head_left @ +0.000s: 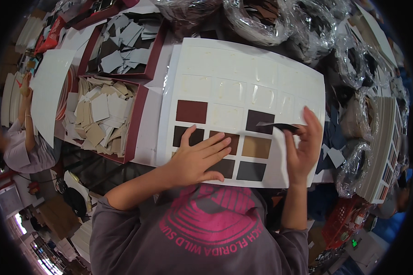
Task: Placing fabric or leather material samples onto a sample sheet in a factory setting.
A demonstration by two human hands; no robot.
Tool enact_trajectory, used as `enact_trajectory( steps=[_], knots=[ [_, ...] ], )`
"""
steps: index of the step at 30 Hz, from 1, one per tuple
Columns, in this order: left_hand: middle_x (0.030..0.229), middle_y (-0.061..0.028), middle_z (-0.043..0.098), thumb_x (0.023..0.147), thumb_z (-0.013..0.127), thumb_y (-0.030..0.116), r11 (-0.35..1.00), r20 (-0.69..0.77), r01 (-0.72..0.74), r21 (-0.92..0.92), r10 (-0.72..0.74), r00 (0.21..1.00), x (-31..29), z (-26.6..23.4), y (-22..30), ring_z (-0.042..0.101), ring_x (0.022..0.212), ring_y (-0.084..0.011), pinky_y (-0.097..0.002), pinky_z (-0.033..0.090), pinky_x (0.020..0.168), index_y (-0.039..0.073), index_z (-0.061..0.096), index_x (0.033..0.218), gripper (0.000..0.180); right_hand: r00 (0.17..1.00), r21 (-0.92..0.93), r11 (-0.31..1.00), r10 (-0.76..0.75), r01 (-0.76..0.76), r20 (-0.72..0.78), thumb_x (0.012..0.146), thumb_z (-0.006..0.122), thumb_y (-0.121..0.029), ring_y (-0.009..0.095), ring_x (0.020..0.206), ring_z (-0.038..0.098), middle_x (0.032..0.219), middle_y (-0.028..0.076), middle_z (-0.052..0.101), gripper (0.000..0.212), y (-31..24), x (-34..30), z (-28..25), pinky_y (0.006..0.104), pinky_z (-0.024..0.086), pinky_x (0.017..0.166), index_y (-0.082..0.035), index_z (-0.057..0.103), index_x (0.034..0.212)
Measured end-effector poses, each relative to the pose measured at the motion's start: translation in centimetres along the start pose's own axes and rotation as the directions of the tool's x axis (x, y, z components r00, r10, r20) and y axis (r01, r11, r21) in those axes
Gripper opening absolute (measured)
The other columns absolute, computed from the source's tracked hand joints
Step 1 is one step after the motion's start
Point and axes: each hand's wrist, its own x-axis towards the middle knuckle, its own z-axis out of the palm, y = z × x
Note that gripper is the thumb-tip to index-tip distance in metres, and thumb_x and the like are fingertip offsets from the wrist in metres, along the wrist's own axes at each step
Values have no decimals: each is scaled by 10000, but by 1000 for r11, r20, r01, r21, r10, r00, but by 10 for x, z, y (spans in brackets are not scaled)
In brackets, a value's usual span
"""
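Note:
A large white sample board lies in front of me, marked with rows of square places, some showing streaks of what looks like glue. Coloured square swatches fill the nearer rows, among them a reddish-brown swatch, a dark plum swatch, a tan swatch and a grey swatch. My left hand rests with fingers spread over the brown and dark swatches, partly hiding them. Between thumb and fingers, my right hand pinches a thin dark swatch, tilted just above the board's right part.
Left of the board stand a maroon box of loose beige pieces and another box of grey and dark pieces. Plastic-wrapped bundles crowd the far and right sides. Stacked sample boards stand at right. Another person is at far left.

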Motion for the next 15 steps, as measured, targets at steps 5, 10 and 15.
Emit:
enact_trajectory(
  steps=[5,10,15],
  knots=[
    [1196,-77,588,789,668,227,1000,-267,24,4,-22,963,-6,-5,-15,524,1161,-190,-494,231,988,46,620,1075,343,848,213,828,468,-519,248,827,635,-9,74,697,561,880,54,628,106,-11,-1,43,198,477,589,10,660,928],
    [1168,-68,597,763,684,193,996,-330,84,11,-76,941,-10,-1,-19,537,1128,-180,-479,224,978,50,631,1033,311,695,173,681,645,-712,319,847,640,-61,49,632,565,754,37,624,122,-16,2,69,197,488,517,31,634,927],
    [1235,-63,542,788,646,336,991,-276,124,52,-105,955,-11,2,-19,480,1173,-194,-482,197,988,72,591,1129,435,698,98,708,646,-699,309,849,639,-66,54,608,561,743,40,622,125,-17,2,75,197,479,512,34,626,924]
  ],
)
